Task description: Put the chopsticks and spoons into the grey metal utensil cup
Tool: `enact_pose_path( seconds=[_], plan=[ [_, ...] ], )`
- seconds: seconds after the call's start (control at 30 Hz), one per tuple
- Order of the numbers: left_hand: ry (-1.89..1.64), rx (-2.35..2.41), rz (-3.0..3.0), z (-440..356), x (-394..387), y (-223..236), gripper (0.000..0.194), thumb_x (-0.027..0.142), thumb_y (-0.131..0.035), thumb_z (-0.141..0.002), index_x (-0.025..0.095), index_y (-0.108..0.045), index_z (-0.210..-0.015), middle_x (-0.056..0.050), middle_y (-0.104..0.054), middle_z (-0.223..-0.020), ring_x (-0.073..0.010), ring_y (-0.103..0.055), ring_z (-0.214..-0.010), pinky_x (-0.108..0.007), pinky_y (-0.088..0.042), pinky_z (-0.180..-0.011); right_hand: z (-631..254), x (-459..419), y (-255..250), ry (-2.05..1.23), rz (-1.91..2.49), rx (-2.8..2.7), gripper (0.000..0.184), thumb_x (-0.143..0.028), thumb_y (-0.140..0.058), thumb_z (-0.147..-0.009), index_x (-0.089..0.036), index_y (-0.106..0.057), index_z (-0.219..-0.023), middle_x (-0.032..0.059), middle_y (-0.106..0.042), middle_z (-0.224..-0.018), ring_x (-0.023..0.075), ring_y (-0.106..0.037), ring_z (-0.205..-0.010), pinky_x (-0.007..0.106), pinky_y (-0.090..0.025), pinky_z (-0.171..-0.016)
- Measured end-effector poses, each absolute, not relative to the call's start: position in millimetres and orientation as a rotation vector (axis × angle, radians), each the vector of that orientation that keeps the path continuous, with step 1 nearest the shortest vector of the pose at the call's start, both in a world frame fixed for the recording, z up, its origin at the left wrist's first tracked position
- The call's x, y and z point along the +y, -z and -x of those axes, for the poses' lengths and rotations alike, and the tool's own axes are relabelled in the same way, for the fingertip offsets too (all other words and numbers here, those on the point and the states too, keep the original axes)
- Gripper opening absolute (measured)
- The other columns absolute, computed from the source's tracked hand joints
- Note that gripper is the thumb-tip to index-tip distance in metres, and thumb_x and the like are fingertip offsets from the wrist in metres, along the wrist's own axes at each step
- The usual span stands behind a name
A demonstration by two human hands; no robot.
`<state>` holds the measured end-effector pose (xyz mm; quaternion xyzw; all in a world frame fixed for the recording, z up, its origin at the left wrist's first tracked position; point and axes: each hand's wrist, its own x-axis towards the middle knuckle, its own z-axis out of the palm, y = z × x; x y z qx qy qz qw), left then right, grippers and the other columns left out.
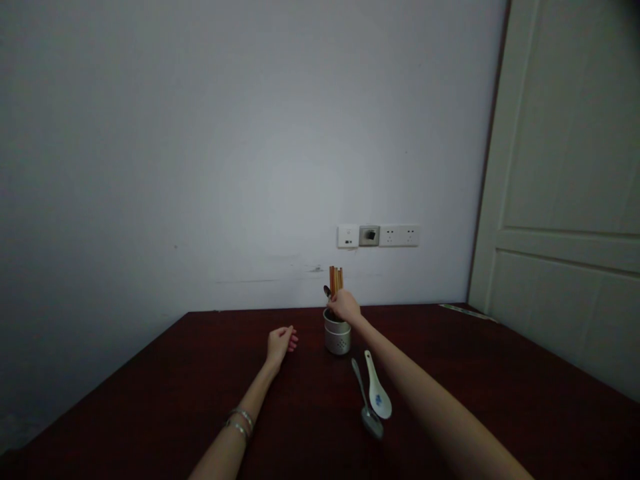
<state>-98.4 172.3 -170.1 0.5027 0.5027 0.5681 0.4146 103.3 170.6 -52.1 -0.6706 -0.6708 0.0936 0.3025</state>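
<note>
A small metal utensil holder (337, 338) stands on the dark red table (150, 400), with several wooden chopsticks (335, 279) sticking up from it. My right hand (344, 307) is closed over the holder's top, gripping the chopsticks near a dark spoon handle. My left hand (280, 343) rests on the table to the left of the holder, fingers loosely curled, holding nothing. A white ceramic spoon with a blue mark (377, 393) and a metal spoon (367, 410) lie side by side on the table, just in front of the holder and beside my right forearm.
A white wall rises behind the table with a row of sockets (379, 235). A pale door (565, 200) stands at the right. A thin strip (467, 311) lies at the table's far right edge.
</note>
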Motion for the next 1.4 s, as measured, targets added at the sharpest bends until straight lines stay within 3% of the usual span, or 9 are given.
enact_pose_path(
  seconds=[0.4,0.67,0.9,1.13,1.4],
  plan=[
    [-1.424,1.28,-1.271,97.3,170.4,169.0,0.033,0.043,-0.053,-0.067,0.01,-0.058,-0.068,-0.003,-0.058,-0.054,-0.0084,-0.051,-0.04,-0.019,-0.038,-0.038,-105.6,166.1,49.5,-0.263,1.761,-1.794,0.014,-0.026,-0.061,-0.068,-0.015,-0.068,-0.073,0.0098,-0.067,-0.072,0.0172,-0.062,-0.071,0.02,-0.04,-0.057],
    [-1.411,1.29,-1.286,97.4,171.4,169.2,0.03,0.04,-0.053,-0.069,0.01,-0.058,-0.067,-0.003,-0.058,-0.053,-0.0087,-0.051,-0.039,-0.019,-0.038,-0.038,-140.0,166.2,49.1,-0.261,1.694,-1.748,0.019,-0.031,-0.058,-0.066,-0.014,-0.067,-0.064,0.0058,-0.065,-0.062,0.0134,-0.059,-0.058,0.019,-0.034,-0.047],
    [-1.407,1.305,-1.318,95.7,171.3,170.1,0.029,0.038,-0.053,-0.069,0.01,-0.058,-0.066,-0.003,-0.057,-0.051,-0.0082,-0.049,-0.038,-0.018,-0.036,-0.037,-210.5,154.9,97.8,-0.279,1.555,-1.525,0.034,-0.04,-0.049,-0.071,-0.013,-0.067,-0.064,0.0056,-0.064,-0.056,0.0134,-0.057,-0.052,0.02,-0.035,-0.047],
    [-1.407,1.314,-1.34,95.0,167.9,168.4,0.03,0.04,-0.055,-0.067,0.01,-0.058,-0.065,-0.003,-0.057,-0.05,-0.0087,-0.05,-0.039,-0.019,-0.037,-0.038,-256.8,132.3,158.6,-0.475,1.554,-1.412,0.034,-0.043,-0.05,-0.069,-0.014,-0.067,-0.067,0.0057,-0.065,-0.058,0.015,-0.058,-0.052,0.021,-0.039,-0.046],
    [-1.413,1.324,-1.399,94.9,170.0,173.0,0.03,0.04,-0.055,-0.067,0.011,-0.058,-0.062,-0.002,-0.055,-0.047,-0.0084,-0.049,-0.038,-0.018,-0.036,-0.038,-262.3,122.1,172.3,-0.478,1.541,-1.495,0.034,-0.044,-0.048,-0.07,-0.016,-0.066,-0.065,0.004,-0.064,-0.056,0.0153,-0.057,-0.053,0.022,-0.039,-0.049]
  ],
)
